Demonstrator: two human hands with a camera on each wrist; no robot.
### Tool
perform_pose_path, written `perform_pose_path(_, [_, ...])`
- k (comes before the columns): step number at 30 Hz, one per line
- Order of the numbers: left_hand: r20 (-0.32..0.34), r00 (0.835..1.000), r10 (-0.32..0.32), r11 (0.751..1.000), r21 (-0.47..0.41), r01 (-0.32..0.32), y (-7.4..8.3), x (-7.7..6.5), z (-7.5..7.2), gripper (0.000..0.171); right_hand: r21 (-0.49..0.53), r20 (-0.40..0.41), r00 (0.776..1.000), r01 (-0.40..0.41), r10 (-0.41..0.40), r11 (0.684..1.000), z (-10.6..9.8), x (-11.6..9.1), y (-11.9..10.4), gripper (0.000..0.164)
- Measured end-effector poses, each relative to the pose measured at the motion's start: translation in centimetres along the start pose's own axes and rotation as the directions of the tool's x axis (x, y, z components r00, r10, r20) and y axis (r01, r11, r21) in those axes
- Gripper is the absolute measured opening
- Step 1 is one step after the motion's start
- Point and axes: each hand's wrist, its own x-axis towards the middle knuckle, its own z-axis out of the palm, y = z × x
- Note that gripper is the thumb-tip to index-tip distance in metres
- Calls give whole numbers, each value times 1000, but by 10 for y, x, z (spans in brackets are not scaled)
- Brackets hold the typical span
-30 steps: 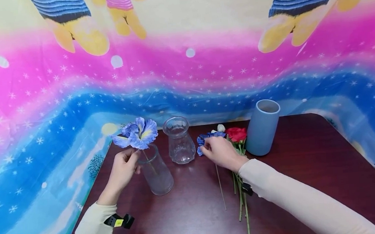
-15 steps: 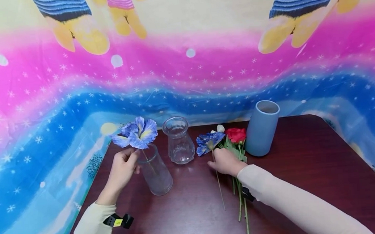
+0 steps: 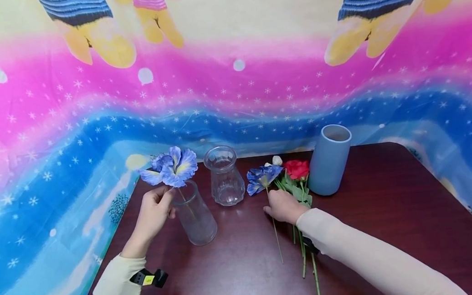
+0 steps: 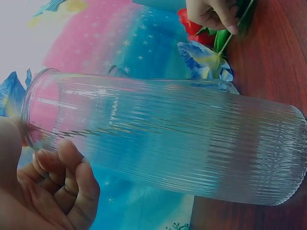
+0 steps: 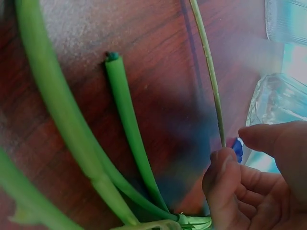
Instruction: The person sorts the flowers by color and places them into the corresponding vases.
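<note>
**Left hand (image 3: 154,215) at a vase (image 3: 200,225), right hand (image 3: 285,206) at a stem (image 5: 209,60)**

Above the left hand rose a blue flower (image 3: 180,168); the curled fingers met the rim; whether they pinched it could not be told. The right forefinger touched the stem, thumb parted; beyond lay its bloom (image 3: 260,181) and a red rose (image 3: 296,169).

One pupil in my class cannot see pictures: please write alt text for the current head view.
A person's left hand holds a blue flower rising from a tall clear vase, while the right hand is at the stem of another blue flower. A red flower, a shorter clear vase and a blue vase are on the dark table.
</note>
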Motion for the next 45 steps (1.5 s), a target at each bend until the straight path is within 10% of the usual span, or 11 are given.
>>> perform_pose_path(22, [-2, 1000, -6, 1000, -14, 6, -1, -2, 1, 43, -21, 13, 1000, -27, 27, 999, 5, 3, 3, 28])
perform_pose_path(45, [-8, 1000, -3, 1000, -13, 3, -2, 0, 2, 41, 209, -65, 997, 64, -51, 976, -14, 3, -1, 54])
